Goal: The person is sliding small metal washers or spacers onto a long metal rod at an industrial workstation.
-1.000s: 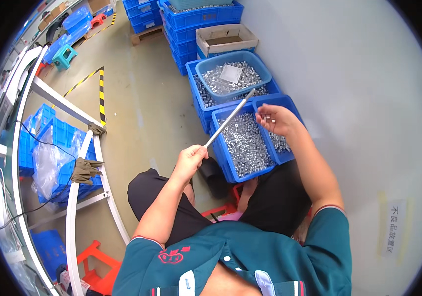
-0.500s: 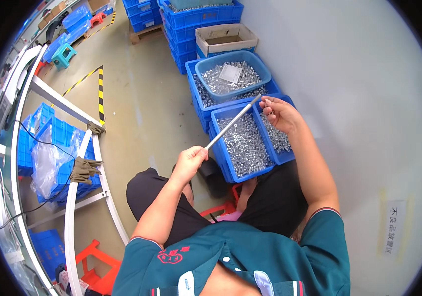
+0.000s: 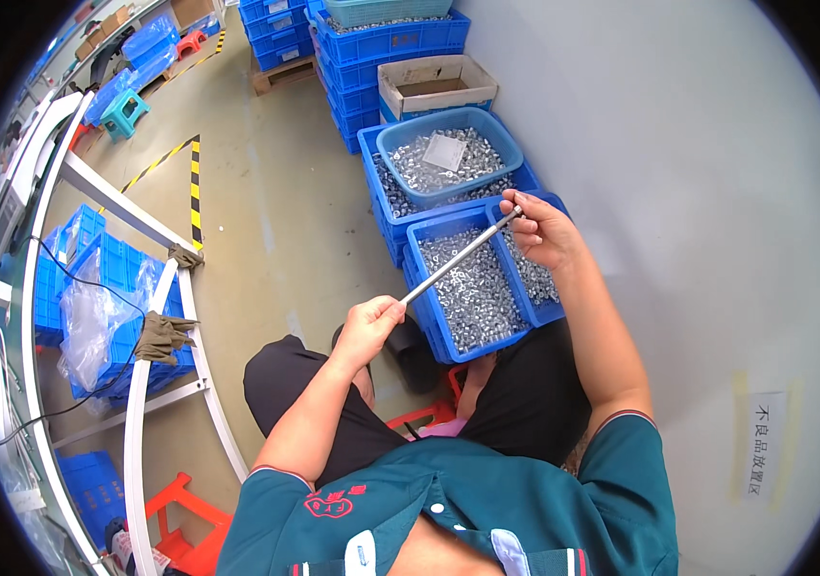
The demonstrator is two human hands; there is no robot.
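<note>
The thin silver metal rod (image 3: pixel 456 259) slants above the blue plastic crate of small shiny metal parts (image 3: pixel 467 293) (heaped full), bare along its length. The left hand (image 3: pixel 368 326) fingers pinch its lower end; the right hand (image 3: pixel 542 230) fingers close around its upper tip.
</note>
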